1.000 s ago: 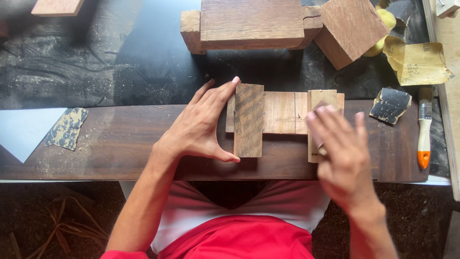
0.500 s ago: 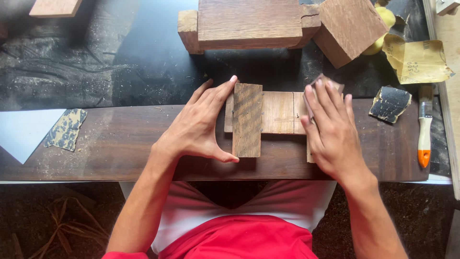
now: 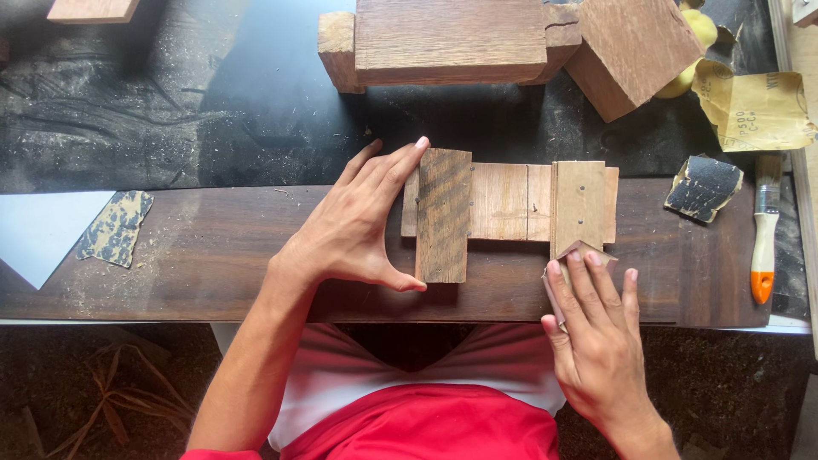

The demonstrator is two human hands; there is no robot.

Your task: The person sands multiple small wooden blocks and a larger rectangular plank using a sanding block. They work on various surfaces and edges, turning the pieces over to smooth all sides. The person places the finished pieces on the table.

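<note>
A long dark plank [image 3: 213,255] runs across the middle. On it, in the centre, sits a small wooden piece [image 3: 509,204]. The left hand [image 3: 354,230] grips its left end, fingers spread. The right hand [image 3: 596,341], fingers flat, presses folded sandpaper [image 3: 588,252] at its lower right corner. A yellow paper sheet [image 3: 758,111] lies upper right.

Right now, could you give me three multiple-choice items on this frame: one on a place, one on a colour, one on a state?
1. Where does the paintbrush lie? A on the plank's right end; B beside the left hand; C on the person's lap.
2. What colour is its handle tip? A blue; B orange; C green.
3. What is the left hand doing? A hanging free; B bracing the wooden piece; C gripping the brush.

A: it sits at the far right of the dark plank.
B: the tip is orange.
B: fingers and thumb press the piece's left crossbar.
</note>
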